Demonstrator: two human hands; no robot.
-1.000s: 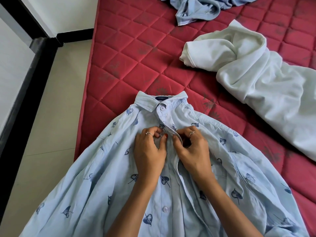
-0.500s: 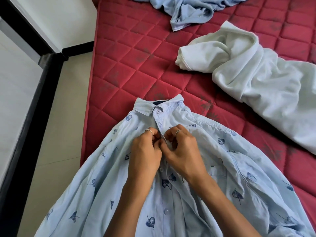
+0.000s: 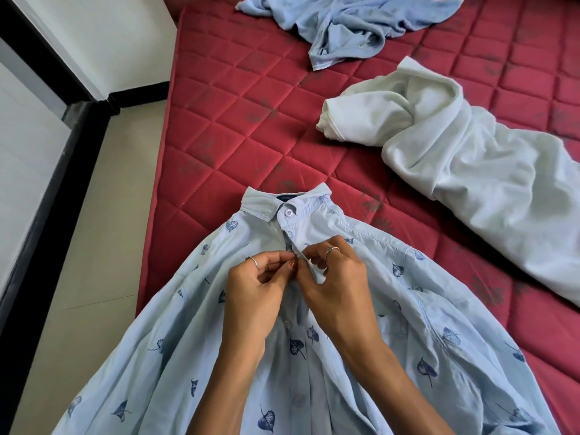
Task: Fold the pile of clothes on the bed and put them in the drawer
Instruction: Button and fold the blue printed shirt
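Note:
A light blue shirt with dark leaf prints (image 3: 417,315) lies front up on the red quilted mattress (image 3: 238,127), collar pointing away from me and its top button fastened. My left hand (image 3: 257,290) pinches the left edge of the shirt's front opening just below the collar. My right hand (image 3: 339,287) pinches the right edge against it, so the fingertips of both hands meet there. Whatever button lies under them is hidden by my fingers. A crumpled white garment (image 3: 464,158) lies to the right. A crumpled pale blue garment (image 3: 345,23) lies at the far end.
The mattress edge runs down the left of the shirt, with beige floor tiles (image 3: 103,246) beyond it. A black frame (image 3: 47,215) and a white wall stand at the far left. The shirt's lower part hangs over the near mattress edge.
Both hands have stayed together at the shirt's front opening below the collar, shifting slightly as the fingers work. The view has tilted, showing more of the far mattress.

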